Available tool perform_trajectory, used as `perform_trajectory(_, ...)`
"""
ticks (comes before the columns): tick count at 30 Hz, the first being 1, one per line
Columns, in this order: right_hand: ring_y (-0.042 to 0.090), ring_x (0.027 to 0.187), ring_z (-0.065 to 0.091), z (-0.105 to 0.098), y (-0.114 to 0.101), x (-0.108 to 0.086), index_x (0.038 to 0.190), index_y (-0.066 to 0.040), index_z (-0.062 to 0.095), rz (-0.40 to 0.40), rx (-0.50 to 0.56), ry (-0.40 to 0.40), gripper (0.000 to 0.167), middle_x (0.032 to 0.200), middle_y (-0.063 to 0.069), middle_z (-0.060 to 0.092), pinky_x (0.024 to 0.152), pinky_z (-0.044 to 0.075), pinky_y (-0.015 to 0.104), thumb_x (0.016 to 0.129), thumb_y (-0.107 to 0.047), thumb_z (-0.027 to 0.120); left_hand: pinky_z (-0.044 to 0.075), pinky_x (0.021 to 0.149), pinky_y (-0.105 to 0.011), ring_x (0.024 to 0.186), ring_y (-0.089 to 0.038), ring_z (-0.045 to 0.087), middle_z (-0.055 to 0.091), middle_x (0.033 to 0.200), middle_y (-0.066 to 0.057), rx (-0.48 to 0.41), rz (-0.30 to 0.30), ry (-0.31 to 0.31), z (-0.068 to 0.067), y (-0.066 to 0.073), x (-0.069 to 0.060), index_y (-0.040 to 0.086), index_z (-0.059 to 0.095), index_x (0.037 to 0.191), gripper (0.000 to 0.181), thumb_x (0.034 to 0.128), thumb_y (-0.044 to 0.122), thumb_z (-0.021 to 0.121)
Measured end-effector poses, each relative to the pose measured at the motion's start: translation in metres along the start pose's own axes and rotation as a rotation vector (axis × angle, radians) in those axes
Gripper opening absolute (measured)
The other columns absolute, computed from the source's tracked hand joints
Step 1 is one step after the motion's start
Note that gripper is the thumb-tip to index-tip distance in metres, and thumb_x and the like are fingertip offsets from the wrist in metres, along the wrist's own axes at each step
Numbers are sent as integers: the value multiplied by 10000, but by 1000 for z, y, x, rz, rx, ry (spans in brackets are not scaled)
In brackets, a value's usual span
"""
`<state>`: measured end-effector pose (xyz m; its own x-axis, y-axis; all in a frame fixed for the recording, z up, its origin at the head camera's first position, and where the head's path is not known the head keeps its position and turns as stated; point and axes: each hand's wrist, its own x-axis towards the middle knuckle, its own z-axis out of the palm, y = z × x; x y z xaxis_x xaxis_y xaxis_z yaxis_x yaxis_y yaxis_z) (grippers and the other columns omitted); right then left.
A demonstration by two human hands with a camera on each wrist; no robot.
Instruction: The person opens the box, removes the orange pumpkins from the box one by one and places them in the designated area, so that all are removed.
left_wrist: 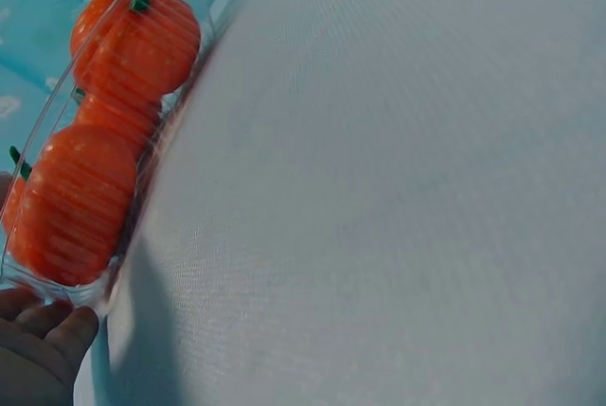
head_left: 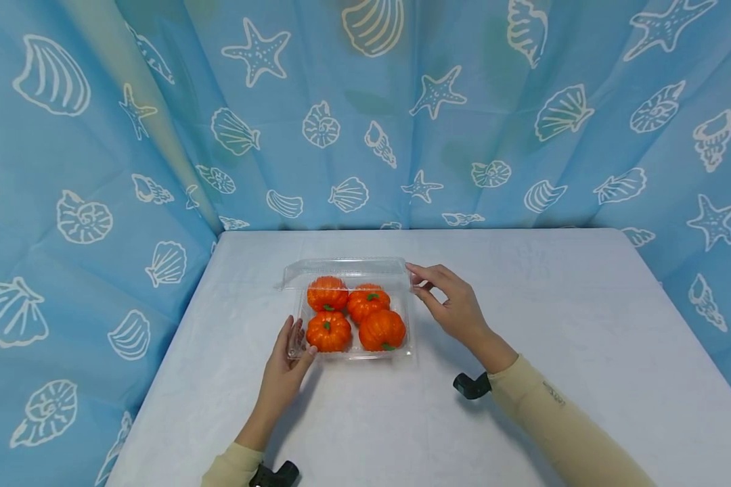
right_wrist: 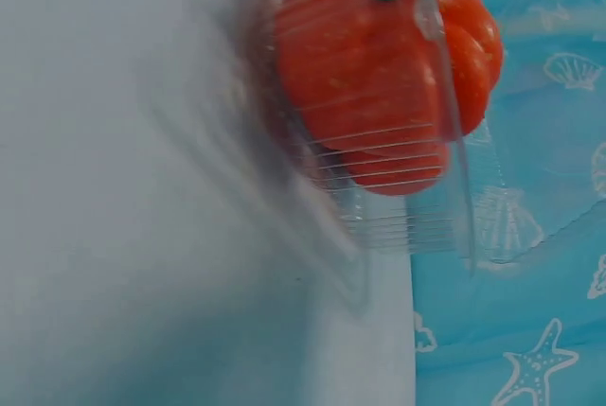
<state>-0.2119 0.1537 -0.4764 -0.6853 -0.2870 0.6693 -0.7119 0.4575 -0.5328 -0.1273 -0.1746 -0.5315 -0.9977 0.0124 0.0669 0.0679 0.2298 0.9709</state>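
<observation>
A clear plastic clamshell box (head_left: 353,354) stands on the table with its hinged lid (head_left: 347,267) raised at the back. Inside sit several small orange pumpkins (head_left: 382,330) with green stems, seen through the ribbed wall in both wrist views. My left hand (head_left: 285,372) holds the box at its front left corner, thumb at the front and fingers along the left side. At the right end of the lid, my right hand (head_left: 453,304) pinches the edge between thumb and fingers. The right wrist view shows a pumpkin (right_wrist: 369,75) behind the box wall, but not that hand.
A white cloth covers the table (head_left: 554,304). Blue curtains (head_left: 353,135) with white shells and starfish hang behind it and at both sides. A black wrist mount (head_left: 472,386) sits on the right forearm, another (head_left: 274,475) on the left.
</observation>
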Motion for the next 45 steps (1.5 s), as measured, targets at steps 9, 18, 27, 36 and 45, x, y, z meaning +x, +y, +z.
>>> perform_trajectory(9, 169, 941, 661, 0, -1, 12, 1390, -158, 635, 26, -11, 17, 508, 1035, 26, 681, 815, 591, 279, 911, -30, 750, 395, 1103, -360, 1484, -302, 350, 330, 1633, -130, 24, -13, 6, 0, 1, -2, 38, 172, 1622, 822, 997, 203, 680)
perform_trajectory(18, 166, 874, 612, 3, 3, 27, 1403, -138, 609, 20, -41, 64, 519, 977, 56, 644, 789, 597, 325, 915, -36, 750, 411, 1081, -301, 1479, -279, 364, 345, 1629, -116, 28, -31, 9, -2, -1, -4, 46, 179, 1623, 839, 985, 216, 697)
perform_trajectory(27, 194, 808, 624, 3, 9, 44, 1449, -155, 492, 15, -81, 90, 576, 951, 73, 653, 765, 589, 336, 936, -28, 721, 415, 1068, -285, 1484, -274, 355, 343, 1629, -117, 27, -29, 10, -3, 0, -7, 46, 182, 1622, 827, 989, 201, 691)
perform_trajectory(36, 215, 802, 667, 2, 8, 50, 1397, -179, 497, 10, -87, 135, 539, 980, 95, 683, 747, 607, 388, 934, -14, 718, 423, 1029, -168, 1488, -277, 345, 342, 1628, -126, 19, -18, 3, -4, 2, -9, 37, 180, 1621, 821, 991, 184, 686)
perform_trajectory(45, 232, 851, 654, 5, 17, 58, 1413, -164, 485, 22, -103, 114, 543, 1014, 114, 659, 788, 604, 394, 941, -25, 715, 413, 1040, -174, 1485, -292, 345, 342, 1626, -139, 2, -5, 5, -5, 0, -11, 27, 185, 1618, 824, 985, 168, 693)
